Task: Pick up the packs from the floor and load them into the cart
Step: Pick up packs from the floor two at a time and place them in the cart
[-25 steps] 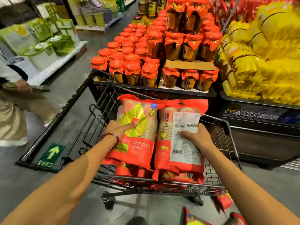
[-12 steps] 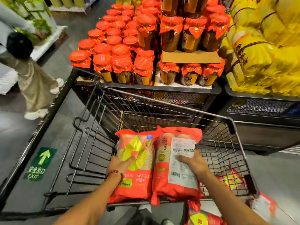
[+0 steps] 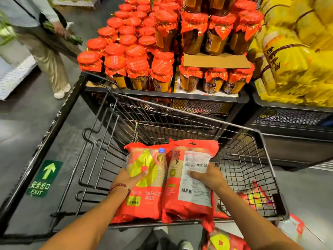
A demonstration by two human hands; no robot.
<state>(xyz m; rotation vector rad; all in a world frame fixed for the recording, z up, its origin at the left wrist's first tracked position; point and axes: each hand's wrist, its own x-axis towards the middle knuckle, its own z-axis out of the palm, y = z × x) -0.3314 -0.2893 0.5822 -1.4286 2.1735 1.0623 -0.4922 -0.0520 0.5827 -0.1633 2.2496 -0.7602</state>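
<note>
- Lowering two packs, now down inside the cart [image 3: 266, 150] basket near the handle end; higher above the rim a second ago.
- Left hand [image 3: 130, 178] gripping the left pack [image 3: 144, 179], yellow-print face up, thumb over the front.
- Right hand [image 3: 207, 176] gripping the right pack [image 3: 187, 181], label side up, fingers spread on the white label.
- Packs touching side by side, not yet released.
- More packs left on the floor: one [image 3: 223, 240] below the handle, another seen through the right mesh.
- Judging: release next, then back down for the rest.

hands [image 3: 132, 177] gripping packs [image 3: 187, 179], wire cart [image 3: 248, 170]
</note>
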